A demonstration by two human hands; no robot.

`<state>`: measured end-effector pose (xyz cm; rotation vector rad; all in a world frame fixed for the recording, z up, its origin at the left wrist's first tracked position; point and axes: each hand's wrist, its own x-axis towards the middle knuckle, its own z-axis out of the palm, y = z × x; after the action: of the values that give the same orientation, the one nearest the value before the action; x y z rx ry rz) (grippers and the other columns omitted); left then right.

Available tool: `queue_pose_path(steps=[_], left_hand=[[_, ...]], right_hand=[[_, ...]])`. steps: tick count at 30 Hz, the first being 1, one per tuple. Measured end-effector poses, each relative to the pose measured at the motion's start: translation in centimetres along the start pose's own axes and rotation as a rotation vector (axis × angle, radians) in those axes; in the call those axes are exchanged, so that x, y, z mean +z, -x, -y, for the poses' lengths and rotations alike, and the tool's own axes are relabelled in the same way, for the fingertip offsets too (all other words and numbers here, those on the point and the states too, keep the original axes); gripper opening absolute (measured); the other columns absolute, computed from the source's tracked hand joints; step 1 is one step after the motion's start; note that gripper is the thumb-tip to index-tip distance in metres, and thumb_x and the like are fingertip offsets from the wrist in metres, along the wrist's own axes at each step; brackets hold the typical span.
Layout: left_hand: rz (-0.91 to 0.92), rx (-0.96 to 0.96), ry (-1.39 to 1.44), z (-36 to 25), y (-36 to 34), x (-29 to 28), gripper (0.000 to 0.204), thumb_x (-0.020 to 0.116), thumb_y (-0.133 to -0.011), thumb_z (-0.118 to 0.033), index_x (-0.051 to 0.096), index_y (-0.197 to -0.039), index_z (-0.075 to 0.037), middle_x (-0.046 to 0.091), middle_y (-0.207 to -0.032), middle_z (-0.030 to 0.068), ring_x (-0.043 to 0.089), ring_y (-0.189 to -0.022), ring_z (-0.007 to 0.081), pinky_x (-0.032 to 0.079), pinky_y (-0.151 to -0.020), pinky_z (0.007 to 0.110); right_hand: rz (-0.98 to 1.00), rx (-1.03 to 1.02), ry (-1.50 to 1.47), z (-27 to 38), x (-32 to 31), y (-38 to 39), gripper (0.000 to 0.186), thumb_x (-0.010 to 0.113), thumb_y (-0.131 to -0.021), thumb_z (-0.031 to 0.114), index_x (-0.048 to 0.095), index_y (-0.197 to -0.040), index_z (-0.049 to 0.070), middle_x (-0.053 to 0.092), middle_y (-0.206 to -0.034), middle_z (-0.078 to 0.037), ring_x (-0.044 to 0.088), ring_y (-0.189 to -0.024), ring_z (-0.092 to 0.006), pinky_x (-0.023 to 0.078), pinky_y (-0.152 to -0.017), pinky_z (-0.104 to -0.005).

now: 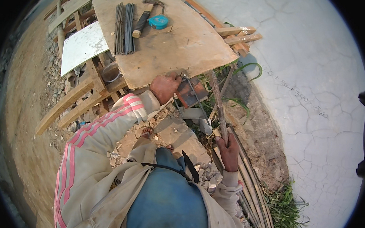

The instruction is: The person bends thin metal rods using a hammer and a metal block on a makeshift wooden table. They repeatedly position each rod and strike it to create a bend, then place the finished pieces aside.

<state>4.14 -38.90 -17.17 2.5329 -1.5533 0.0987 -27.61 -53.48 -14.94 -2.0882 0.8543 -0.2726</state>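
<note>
My left hand (164,88) is closed at the near edge of a worn board (203,38), fingers round the upper end of a thin metal rod (199,102). An orange-and-dark panel (193,92) shows just below it. My right hand (227,151) grips a long weathered bar (216,100) that reaches up toward the board's right corner. On the board lie two bundles of thin rods (125,28), a claw hammer (142,23) with a dark-wrapped handle and a turquoise tape measure (158,22).
Timber pieces (71,104) and a white panel (83,45) are piled at the left, beside rubble. A cracked pale wall or slab (308,71) fills the right, with long poles (255,188), grass (282,212) and broken stone along it. My sandalled feet are on broken concrete (173,134).
</note>
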Motion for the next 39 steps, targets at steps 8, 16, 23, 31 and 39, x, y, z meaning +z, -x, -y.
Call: queue_pose_path(steps=[8,16,23,31,39], left_hand=[[-0.148,-0.276,0.052,-1.6,-0.2,1.1,0.027,0.066,-0.082,-0.014,0.064,-0.108,-0.011,0.064,-0.098,0.0144,0.07,-0.08,0.036,0.058,-0.069,0.045],[-0.286,-0.456,0.263,-2.1,0.5,0.7,0.024,0.065,-0.089,-0.024,0.061,-0.105,-0.007,0.067,-0.098,0.0181,0.07,-0.079,0.0407,0.057,-0.069,0.05],[-0.26,-0.74,1.058,-2.6,3.8,2.1,0.048,0.061,-0.095,-0.052,0.066,-0.094,-0.004,0.065,-0.072,0.0073,0.065,-0.06,0.0227,0.052,-0.054,0.035],[-0.228,-0.785,1.655,-2.5,1.8,5.1,0.05,0.058,-0.098,-0.051,0.063,-0.079,-0.005,0.054,-0.062,-0.0007,0.049,-0.046,0.009,0.039,-0.043,0.026],[-0.444,-0.803,1.385,-3.0,0.9,7.5,0.051,0.06,-0.099,-0.044,0.06,-0.066,-0.006,0.047,-0.056,-0.0034,0.04,-0.051,0.0076,0.033,-0.048,0.03]], right_hand=[[0.076,0.034,-0.523,1.3,5.0,-6.7,0.027,0.069,-0.095,0.026,0.054,-0.09,0.004,0.056,-0.069,-0.003,0.054,-0.058,-0.0101,0.045,-0.053,-0.0273],[0.139,0.057,-0.404,1.8,6.1,-8.4,0.024,0.068,-0.094,0.021,0.051,-0.087,0.005,0.054,-0.062,-0.002,0.05,-0.047,-0.0096,0.039,-0.044,-0.0278],[0.102,0.057,-0.356,2.1,6.3,-8.2,0.028,0.068,-0.093,0.02,0.047,-0.082,0.007,0.053,-0.06,-0.002,0.049,-0.045,-0.01,0.038,-0.043,-0.0274],[0.132,0.114,-0.385,2.2,6.3,-8.3,0.03,0.068,-0.092,0.021,0.045,-0.08,0.006,0.054,-0.061,-0.003,0.05,-0.047,-0.0095,0.039,-0.042,-0.0279],[0.172,0.156,-0.429,1.5,6.5,-8.3,0.025,0.066,-0.095,0.023,0.051,-0.086,0.005,0.055,-0.062,-0.002,0.05,-0.047,-0.0101,0.039,-0.043,-0.0275]])
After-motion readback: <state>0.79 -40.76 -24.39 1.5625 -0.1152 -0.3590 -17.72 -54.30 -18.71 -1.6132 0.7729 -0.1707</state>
